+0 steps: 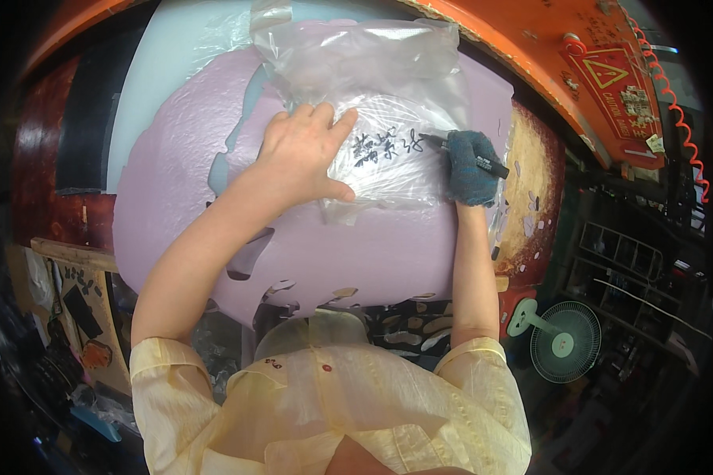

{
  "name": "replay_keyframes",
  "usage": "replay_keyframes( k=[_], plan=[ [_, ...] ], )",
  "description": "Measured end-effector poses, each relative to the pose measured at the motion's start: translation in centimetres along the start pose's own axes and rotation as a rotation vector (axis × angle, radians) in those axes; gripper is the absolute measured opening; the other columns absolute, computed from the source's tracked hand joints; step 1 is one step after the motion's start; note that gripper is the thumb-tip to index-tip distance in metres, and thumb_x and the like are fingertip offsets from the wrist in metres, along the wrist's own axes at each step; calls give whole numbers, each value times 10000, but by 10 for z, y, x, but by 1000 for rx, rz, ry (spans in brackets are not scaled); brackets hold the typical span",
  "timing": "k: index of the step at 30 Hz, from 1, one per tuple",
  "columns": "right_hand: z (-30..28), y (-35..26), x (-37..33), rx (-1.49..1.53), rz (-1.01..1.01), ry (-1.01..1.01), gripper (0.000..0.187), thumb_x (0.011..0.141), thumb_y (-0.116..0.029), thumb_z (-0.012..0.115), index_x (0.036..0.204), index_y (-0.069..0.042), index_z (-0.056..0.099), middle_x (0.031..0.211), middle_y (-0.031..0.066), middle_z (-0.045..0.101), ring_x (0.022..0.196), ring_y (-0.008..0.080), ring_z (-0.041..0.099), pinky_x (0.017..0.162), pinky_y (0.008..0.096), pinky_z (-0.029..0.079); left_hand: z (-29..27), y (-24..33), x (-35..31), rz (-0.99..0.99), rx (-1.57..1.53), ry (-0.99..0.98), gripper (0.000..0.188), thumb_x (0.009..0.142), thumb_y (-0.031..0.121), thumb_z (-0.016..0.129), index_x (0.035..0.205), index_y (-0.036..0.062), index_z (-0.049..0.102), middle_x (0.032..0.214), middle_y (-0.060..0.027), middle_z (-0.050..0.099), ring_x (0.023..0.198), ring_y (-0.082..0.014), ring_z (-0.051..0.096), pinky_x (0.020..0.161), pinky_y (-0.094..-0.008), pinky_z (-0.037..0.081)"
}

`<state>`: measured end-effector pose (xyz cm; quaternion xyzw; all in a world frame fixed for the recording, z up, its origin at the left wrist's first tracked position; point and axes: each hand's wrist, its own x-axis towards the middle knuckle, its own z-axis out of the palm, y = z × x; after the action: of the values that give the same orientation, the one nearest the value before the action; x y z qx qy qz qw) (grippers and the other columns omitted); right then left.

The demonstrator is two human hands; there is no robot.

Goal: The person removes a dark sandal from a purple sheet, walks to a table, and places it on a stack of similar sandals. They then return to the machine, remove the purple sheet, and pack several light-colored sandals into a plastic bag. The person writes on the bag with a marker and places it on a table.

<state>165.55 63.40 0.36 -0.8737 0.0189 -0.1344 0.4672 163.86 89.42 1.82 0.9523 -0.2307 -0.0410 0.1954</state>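
A clear plastic bag [408, 178] with white contents lies on a lilac sheet [372, 253] that has cut-out holes along its near edge. Black handwriting marks the bag's middle. My bare left hand [303, 154] rests on the bag's left side, fingers spread and thumb apart. In a dark blue-grey knit glove, my right hand [472, 166] is closed around a black marker [493, 167]. The marker's tip is at the right end of the writing, and its back end sticks out to the right of the glove.
An orange machine beam [523, 47] with a red warning sign [614, 103] spans the far right. A coiled red hose [673, 95] hangs beside it. Lilac scraps [530, 226] lie on the worn board at right. A fan [562, 344] stands lower right, near dark shelving [621, 253].
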Motion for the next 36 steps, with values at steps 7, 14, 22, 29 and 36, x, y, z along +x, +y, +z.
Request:
replay_keyframes(
  k=[7,14,22,29,36],
  plan=[
    [-3,13,0,-37,-113,39,138,823,-114,586,734,-9,598,698,39,572,651,120,527,589,265,417,-1,0,0,-6,4,-17,950,509,474,814,1295,79,457,1002,-69,519,960,-215,517,769,-364,435],
    [-16,28,2,83,4,57,151,826,-124,552,738,-9,596,629,27,553,524,107,481,492,243,370,-1,1,-1,-13,-31,-6,974,491,431,825,1320,87,447,977,-71,500,937,-226,501,775,-361,421],
    [-18,31,2,-68,-153,107,129,820,-111,582,730,-19,592,652,18,550,593,99,497,542,239,391,-1,1,0,-1,-47,20,962,477,403,837,1304,84,465,945,-63,504,914,-222,509,748,-355,417],
    [-18,26,-1,245,86,148,117,812,-113,587,761,-10,608,670,7,560,602,97,504,545,230,392,0,1,0,5,-33,33,967,475,406,839,1307,89,462,945,-65,501,920,-224,510,758,-357,420],
    [-30,21,-5,162,99,49,166,809,-144,565,781,8,626,652,30,546,543,111,482,509,237,380,-2,0,0,-2,-39,13,977,476,406,839,1316,93,452,952,-69,500,924,-226,509,761,-359,427]
  ],
)
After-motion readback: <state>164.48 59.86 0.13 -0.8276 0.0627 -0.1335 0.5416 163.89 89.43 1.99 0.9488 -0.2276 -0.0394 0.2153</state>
